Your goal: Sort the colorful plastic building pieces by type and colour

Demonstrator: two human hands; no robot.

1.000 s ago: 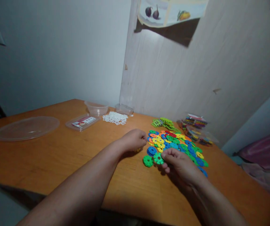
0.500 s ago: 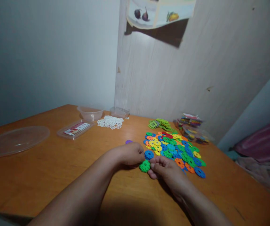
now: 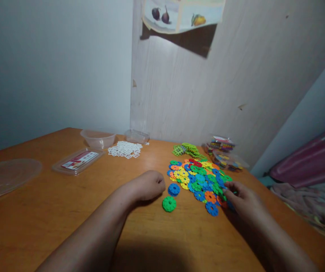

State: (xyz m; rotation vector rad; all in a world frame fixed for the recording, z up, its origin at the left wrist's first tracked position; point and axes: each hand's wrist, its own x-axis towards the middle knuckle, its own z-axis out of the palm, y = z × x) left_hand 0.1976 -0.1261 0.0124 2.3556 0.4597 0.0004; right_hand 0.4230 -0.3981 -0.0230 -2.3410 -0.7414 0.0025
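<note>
A pile of colourful flower-shaped plastic discs (image 3: 199, 177) lies on the orange wooden table (image 3: 51, 211). My left hand (image 3: 148, 185) rests on the table as a closed fist just left of the pile; nothing shows in it. A single blue disc (image 3: 174, 189) and a single green disc (image 3: 169, 204) lie loose right beside it. My right hand (image 3: 242, 196) reaches into the pile's right edge, with its fingertips on green discs; whether it grips one is unclear.
Green square pieces (image 3: 186, 148) and a clear box of mixed pieces (image 3: 222, 151) sit behind the pile. White pieces (image 3: 124, 149), a clear bowl (image 3: 97, 138), a small clear tub (image 3: 136, 135), a flat lid with a card (image 3: 77, 161) and a large clear lid (image 3: 3, 177) stand at the left.
My right hand left the green disc near the left hand and moved right to the pile's far edge. The green disc now lies alone on the table. The view shifted right.
</note>
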